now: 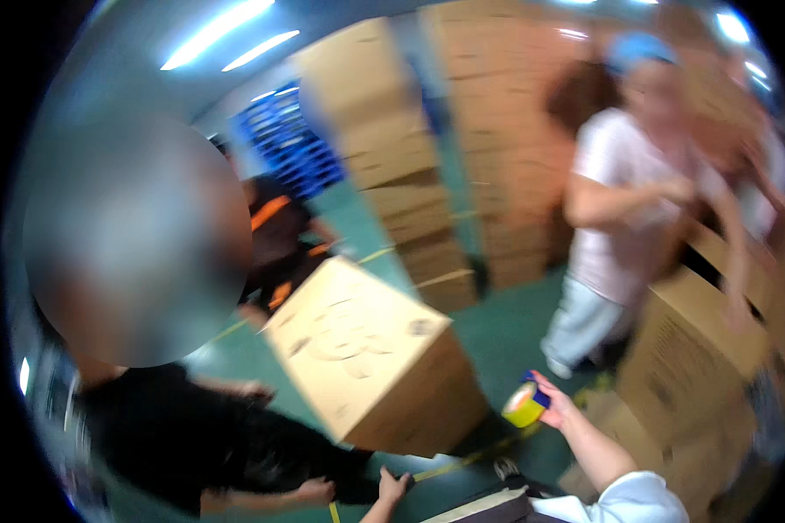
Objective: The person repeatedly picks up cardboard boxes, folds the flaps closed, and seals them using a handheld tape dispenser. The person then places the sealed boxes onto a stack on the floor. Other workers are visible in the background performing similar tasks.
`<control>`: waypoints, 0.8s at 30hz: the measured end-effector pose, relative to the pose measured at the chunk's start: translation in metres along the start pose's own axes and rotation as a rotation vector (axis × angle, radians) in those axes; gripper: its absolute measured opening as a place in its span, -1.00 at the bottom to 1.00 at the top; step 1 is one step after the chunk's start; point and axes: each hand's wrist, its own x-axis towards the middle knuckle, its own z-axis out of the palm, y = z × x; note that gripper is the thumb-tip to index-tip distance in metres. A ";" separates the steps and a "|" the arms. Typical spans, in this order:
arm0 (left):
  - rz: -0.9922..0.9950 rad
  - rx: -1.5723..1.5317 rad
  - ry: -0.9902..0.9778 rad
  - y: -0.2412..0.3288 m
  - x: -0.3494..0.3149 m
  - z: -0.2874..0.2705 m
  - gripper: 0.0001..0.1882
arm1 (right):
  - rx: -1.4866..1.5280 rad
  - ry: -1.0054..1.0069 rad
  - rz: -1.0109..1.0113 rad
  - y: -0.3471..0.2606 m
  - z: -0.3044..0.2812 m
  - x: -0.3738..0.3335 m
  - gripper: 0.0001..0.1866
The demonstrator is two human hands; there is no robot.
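Note:
My right hand (556, 403) is closed around a tape dispenser (529, 399) with a blue part and a roll of yellow tape, held out over the green floor. Low in the view my left hand (392, 485) holds nothing, its thumb and fingers apart. A large closed cardboard box (353, 340) stands ahead of both hands, touched by neither. Dark printing marks its top, blurred.
A person in black (148, 427) stands close at left; another in dark clothes with orange stripes (279, 231) is behind the box. At right, a person in a light shirt (619, 200) is beside cardboard boxes (676, 362). Box stacks (488, 131) and blue pallets (292, 144) stand farther back.

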 end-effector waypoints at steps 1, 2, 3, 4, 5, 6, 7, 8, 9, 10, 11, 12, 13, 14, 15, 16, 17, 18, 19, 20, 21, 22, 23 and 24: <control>0.027 0.081 -0.238 -0.017 -0.001 0.015 -0.17 | 0.122 -0.009 0.051 0.013 -0.014 -0.038 -0.58; 0.068 0.166 -0.467 -0.019 0.011 0.038 -0.21 | 0.227 -0.045 0.073 0.013 -0.027 -0.065 -0.58; 0.137 0.051 -0.476 -0.022 0.007 0.065 -0.29 | 0.261 -0.020 0.015 0.026 -0.037 -0.095 -0.55; 0.205 -0.062 -0.510 -0.016 -0.002 0.097 -0.37 | 0.299 0.015 -0.059 0.040 -0.046 -0.129 -0.51; 0.164 -0.223 -0.694 0.026 -0.033 0.119 -0.37 | 0.239 0.076 -0.127 0.043 -0.045 -0.164 -0.47; 0.120 -0.342 -0.923 0.066 -0.064 0.131 -0.33 | 0.181 0.144 -0.182 0.047 -0.042 -0.203 -0.43; 0.113 -0.399 -1.108 0.116 -0.113 0.120 -0.25 | 0.168 0.174 -0.196 0.055 -0.040 -0.234 -0.40; 0.022 -0.451 -1.328 0.137 -0.131 0.138 -0.26 | 0.169 0.204 -0.213 0.062 -0.040 -0.264 -0.37; -0.062 -0.504 -1.484 0.171 -0.165 0.143 -0.28 | 0.226 0.192 -0.237 0.067 -0.048 -0.286 -0.38; -0.157 -0.470 -1.656 0.183 -0.183 0.143 -0.33 | 0.260 0.186 -0.330 0.085 -0.043 -0.306 -0.38; -0.088 -0.439 -1.603 0.168 -0.195 0.168 -0.36 | 0.279 0.142 -0.388 0.099 -0.050 -0.321 -0.37; -0.013 -0.414 -1.534 0.158 -0.206 0.196 -0.38 | 0.296 0.083 -0.437 0.105 -0.059 -0.330 -0.37; -0.073 -0.400 -1.537 0.154 -0.229 0.207 -0.38 | 0.349 0.077 -0.534 0.108 -0.067 -0.349 -0.37; -0.143 -0.379 -1.546 0.159 -0.253 0.213 -0.38 | 0.493 0.148 -0.558 0.103 -0.052 -0.374 -0.41; -0.196 -0.285 -1.481 0.182 -0.288 0.201 -0.37 | 0.486 0.179 -0.626 0.102 -0.064 -0.387 -0.41; -0.201 -0.308 -1.549 0.185 -0.300 0.206 -0.34 | 0.484 0.214 -0.677 0.105 -0.075 -0.398 -0.41; -0.197 -0.295 -1.640 0.184 -0.305 0.221 -0.31 | 0.430 0.270 -0.727 0.099 -0.074 -0.413 -0.41; -0.200 -0.287 -1.728 0.181 -0.305 0.240 -0.28 | 0.377 0.242 -0.801 0.098 -0.090 -0.421 -0.43; -0.081 -0.111 -1.598 0.175 -0.308 0.257 -0.27 | 0.352 0.316 -0.782 0.092 -0.102 -0.435 -0.47; 0.062 0.063 -1.485 0.177 -0.312 0.277 -0.25 | 0.309 0.389 -0.785 0.083 -0.114 -0.451 -0.51; 0.288 0.253 -1.449 0.175 -0.307 0.296 -0.22 | 0.255 0.536 -0.760 0.084 -0.132 -0.467 -0.57; 0.449 0.378 -1.401 0.170 -0.292 0.319 -0.24 | 0.195 0.669 -0.726 0.080 -0.156 -0.482 -0.62; 0.607 0.493 -1.341 0.161 -0.268 0.344 -0.26 | -0.004 0.907 -0.750 0.078 -0.189 -0.493 -0.71; 0.763 0.616 -1.061 0.149 -0.226 0.367 -0.29 | -0.424 1.261 -0.667 0.081 -0.244 -0.511 -0.73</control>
